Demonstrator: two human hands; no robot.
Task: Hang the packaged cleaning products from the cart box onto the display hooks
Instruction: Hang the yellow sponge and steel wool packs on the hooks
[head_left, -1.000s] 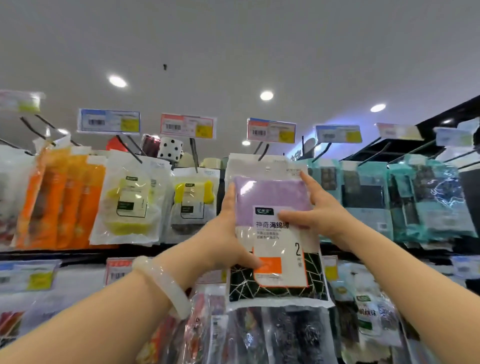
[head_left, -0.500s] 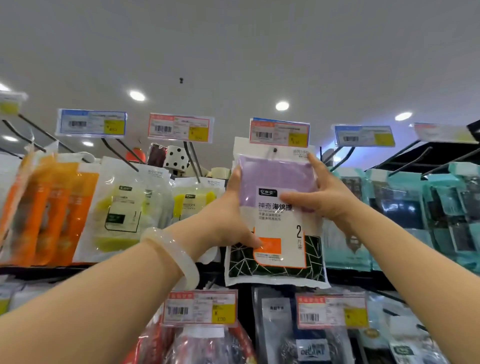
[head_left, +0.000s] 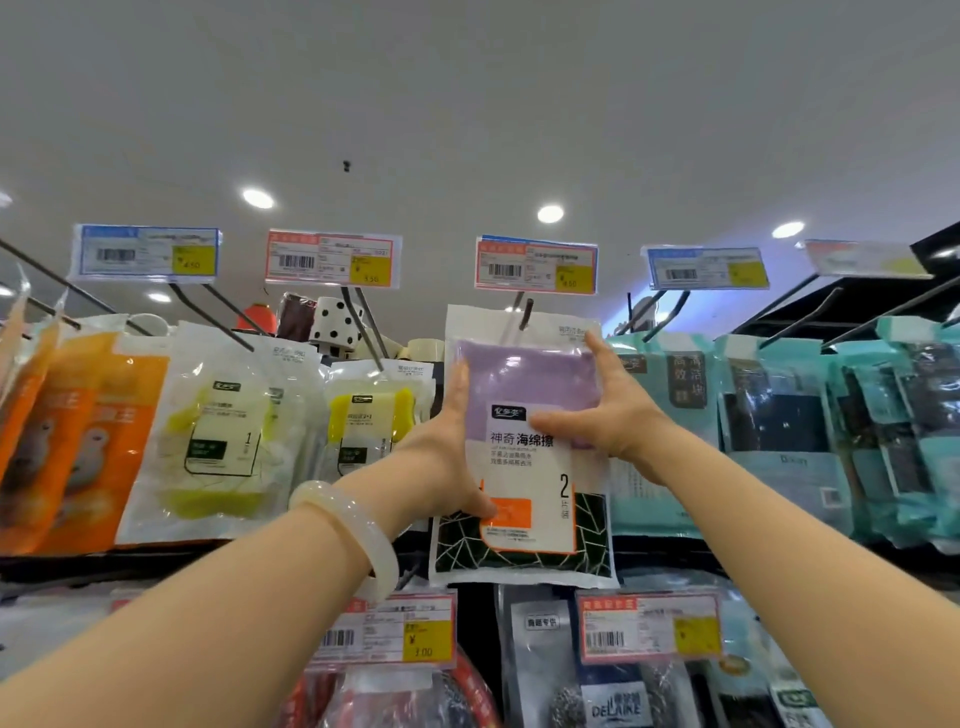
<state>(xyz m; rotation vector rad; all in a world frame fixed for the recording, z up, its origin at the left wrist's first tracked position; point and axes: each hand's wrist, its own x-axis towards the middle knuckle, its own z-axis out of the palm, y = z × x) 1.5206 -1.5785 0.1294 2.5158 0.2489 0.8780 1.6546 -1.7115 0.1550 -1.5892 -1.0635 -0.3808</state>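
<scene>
This was a shop aisle: barcoded price tags (head_left: 536, 265) topped metal display hooks (head_left: 525, 314), rows of packaged sponges (head_left: 223, 431) and scourers (head_left: 779, 431) hung below, and recessed ceiling lights (head_left: 549, 213) shone overhead.

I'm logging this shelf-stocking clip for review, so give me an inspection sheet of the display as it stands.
Surface: hook display wall, hooks angled outward, price tags at their tips.
Job's things: purple sponge pack raised to the centre hook, the hook tip at its top hole; whether it is fully threaded cannot be told.
Clutter: yellow sponge packs, orange packs, teal packs hanging alongside.
Grippers: left hand grips the pack's left edge; right hand grips its right edge.
Cables: nothing seen.
Surroundings: ceiling with round lights.
</scene>
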